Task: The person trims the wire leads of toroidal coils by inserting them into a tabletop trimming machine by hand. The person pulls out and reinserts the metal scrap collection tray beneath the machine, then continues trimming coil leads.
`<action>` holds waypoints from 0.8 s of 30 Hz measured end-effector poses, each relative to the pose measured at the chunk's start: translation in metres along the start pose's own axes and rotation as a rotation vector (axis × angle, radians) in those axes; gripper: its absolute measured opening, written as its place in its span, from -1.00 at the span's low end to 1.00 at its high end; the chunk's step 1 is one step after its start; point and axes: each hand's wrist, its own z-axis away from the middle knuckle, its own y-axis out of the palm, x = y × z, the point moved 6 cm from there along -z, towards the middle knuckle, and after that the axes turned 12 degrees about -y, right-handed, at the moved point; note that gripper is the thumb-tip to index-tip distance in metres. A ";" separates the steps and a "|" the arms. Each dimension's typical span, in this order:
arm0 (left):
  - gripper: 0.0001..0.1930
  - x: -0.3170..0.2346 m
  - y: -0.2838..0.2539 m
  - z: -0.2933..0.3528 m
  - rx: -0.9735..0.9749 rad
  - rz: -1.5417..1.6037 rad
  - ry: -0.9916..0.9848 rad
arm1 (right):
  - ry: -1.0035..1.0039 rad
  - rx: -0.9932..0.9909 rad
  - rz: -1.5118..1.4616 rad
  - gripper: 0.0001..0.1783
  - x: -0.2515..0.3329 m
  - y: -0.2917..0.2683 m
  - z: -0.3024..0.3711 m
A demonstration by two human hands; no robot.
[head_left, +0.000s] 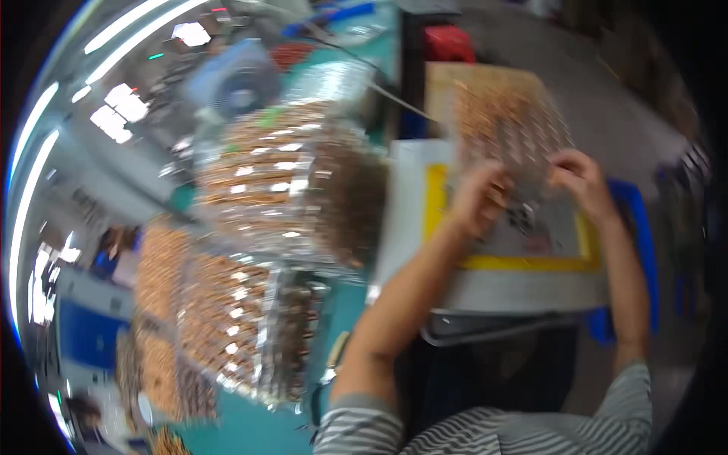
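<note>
Both hands bent over a clear tray of small copper parts, everything smeared by motion blur.

Left hand (479, 199) curled, fingers drawn together on the near edge of the clear tray (509, 125); whether pinching a part, impossible to tell. Right hand (582, 182) likewise curled at the tray's right side, grip unreadable. Small dark bits (522, 218) just below the hands, too blurred to identify. Tray resting across a yellow-bordered mat (531, 262) atop a pale board, far end over a brown panel. Left of that, on the teal table (243, 428), stacked clear trays (280, 178) full of copper pieces, individual parts indistinct. Blue bin (643, 250) half hidden behind the right forearm. Striped sleeves cut off at the lower edge.
</note>
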 end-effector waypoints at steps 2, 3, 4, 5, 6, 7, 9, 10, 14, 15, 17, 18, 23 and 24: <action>-0.83 -0.012 -0.015 0.011 -0.005 0.066 -0.003 | 0.000 0.009 -0.143 -0.82 0.003 0.045 0.011; -0.83 -0.017 -0.021 0.018 -0.088 0.032 0.010 | -0.046 0.043 -0.041 -0.83 -0.005 0.058 0.013; -0.82 -0.017 -0.019 0.020 0.021 0.025 0.040 | -0.040 0.055 0.014 -0.83 0.000 0.066 0.016; -0.81 -0.009 -0.019 0.011 0.052 0.099 -0.030 | -0.068 0.050 0.032 -0.82 -0.013 0.066 0.023; -0.79 -0.003 -0.009 0.005 0.121 0.134 -0.020 | -0.121 0.047 0.051 -0.82 -0.023 0.060 0.028; -0.78 -0.001 -0.003 0.006 0.120 0.127 -0.026 | -0.108 0.048 0.078 -0.82 -0.025 0.057 0.032; -0.78 0.001 0.002 0.006 0.119 0.131 -0.030 | -0.168 0.061 0.129 -0.82 -0.024 0.057 0.036; -0.78 0.002 0.002 0.007 0.119 0.122 -0.031 | -0.163 0.068 0.134 -0.82 -0.024 0.059 0.037; -0.76 0.003 0.002 0.010 0.118 0.105 -0.040 | -0.211 0.098 0.307 -0.80 -0.013 0.062 0.036; -0.76 0.002 0.002 0.011 0.117 0.108 -0.043 | -0.277 0.137 0.428 -0.79 -0.007 0.064 0.036; -0.74 0.002 0.003 0.012 0.105 0.076 -0.038 | -0.275 0.150 0.431 -0.78 -0.008 0.065 0.037; -0.74 0.001 0.002 0.012 0.103 0.076 -0.040 | -0.282 0.164 0.431 -0.77 -0.009 0.066 0.036; -0.74 0.001 0.002 0.012 0.073 0.069 -0.046 | -0.236 0.121 0.374 -0.77 -0.010 0.063 0.040; -0.74 0.001 0.002 0.012 0.075 0.067 -0.049 | -0.208 0.098 0.354 -0.77 -0.012 0.062 0.042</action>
